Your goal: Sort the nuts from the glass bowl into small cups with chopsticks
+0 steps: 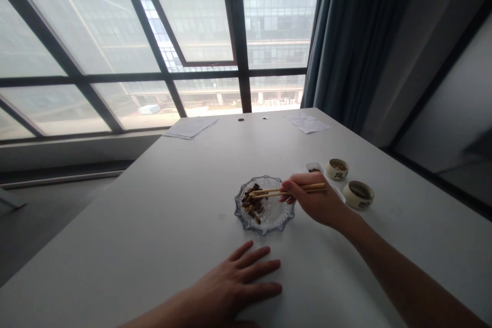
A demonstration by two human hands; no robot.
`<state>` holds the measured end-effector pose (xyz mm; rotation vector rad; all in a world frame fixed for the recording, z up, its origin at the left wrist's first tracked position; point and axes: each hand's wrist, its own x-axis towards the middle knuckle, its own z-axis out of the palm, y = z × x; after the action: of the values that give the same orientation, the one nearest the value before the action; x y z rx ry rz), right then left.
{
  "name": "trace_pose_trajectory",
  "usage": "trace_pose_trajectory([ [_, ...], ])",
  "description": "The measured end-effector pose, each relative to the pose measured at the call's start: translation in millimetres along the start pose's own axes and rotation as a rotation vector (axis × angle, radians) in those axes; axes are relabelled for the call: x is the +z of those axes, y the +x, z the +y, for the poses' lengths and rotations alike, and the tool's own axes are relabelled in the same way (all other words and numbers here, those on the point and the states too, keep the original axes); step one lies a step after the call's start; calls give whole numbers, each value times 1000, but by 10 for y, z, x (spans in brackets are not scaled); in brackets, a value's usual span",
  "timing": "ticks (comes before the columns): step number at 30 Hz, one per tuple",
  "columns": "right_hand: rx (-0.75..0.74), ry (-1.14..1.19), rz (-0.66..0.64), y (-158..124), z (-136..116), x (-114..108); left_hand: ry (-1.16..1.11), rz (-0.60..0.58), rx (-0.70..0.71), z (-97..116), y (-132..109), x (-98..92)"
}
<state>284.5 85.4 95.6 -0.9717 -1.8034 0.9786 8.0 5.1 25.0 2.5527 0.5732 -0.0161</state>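
My right hand (309, 197) is closed round a pair of wooden chopsticks (277, 192). Their tips reach into small brown and dark pieces (253, 206), which look like seeds or nuts, heaped on the left side of a clear glass dish (277, 224) with a scalloped rim. Whether a piece is pinched between the tips, I cannot tell. My left hand (242, 277) lies palm down on the table in front of the dish, fingers spread and holding nothing.
Two cream bowls with dark characters, one (338, 169) farther and one (359, 196) nearer, stand right of the dish. A small white container (315, 167) sits partly behind my right hand. Papers (192, 127) and more sheets (309, 123) lie on the white table's (161, 205) far end.
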Motion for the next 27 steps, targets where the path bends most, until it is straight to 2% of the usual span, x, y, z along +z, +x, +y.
trace_pose_trajectory([
  [3, -20, -26, 125, 15, -89, -259, 0, 12, 2, -10, -7, 16],
  [7, 21, -87, 428, 21, -153, -687, 8, 10, 5, -7, -8, 9],
  [10, 33, -193, 642, 7, -116, -1008, 21, 10, 1, 6, -2, -5],
  [13, 4, -376, 770, -23, -8, -1280, 41, -8, -10, 19, 3, -13],
  [16, -15, -493, 795, -55, 82, -1443, 35, -9, -12, 25, 4, -16],
  [18, 13, -553, 791, -67, 82, -1476, 21, -3, -10, 23, 4, -16],
  [23, 129, -673, 780, -60, -51, -1409, 21, -18, -17, 11, 2, -8],
  [27, 94, -658, 802, -46, -36, -1380, 26, -11, -17, 8, 3, -11],
])
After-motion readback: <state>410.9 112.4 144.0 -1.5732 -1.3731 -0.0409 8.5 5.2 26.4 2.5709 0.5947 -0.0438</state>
